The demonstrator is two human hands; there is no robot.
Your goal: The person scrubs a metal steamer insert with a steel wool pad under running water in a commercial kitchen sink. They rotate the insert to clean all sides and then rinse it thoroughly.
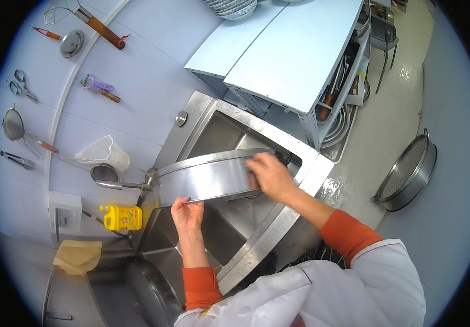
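A wide round stainless steel vessel, perhaps a steamer tier (206, 175), is tipped on its side over the double-bowl steel sink (300, 184). The thumb and fingers of my left hand (188, 214) grip its lower rim from beneath. My right hand (273, 178) is blurred by motion against the vessel's outer wall, near its right end. Whether anything lies under those fingers is hidden. The steel faucet (122, 185) reaches out beside the vessel's left end. The vessel's inside faces away from me.
A yellow jug (123, 217) stands behind the sink. Utensils, including scissors (22, 86) and a fine strainer (14, 124), hang on the wall. A metal shelf unit (275, 53) borders the sink, with stacked bowls (235, 7) on top. A perforated steamer tier (406, 171) hangs at right.
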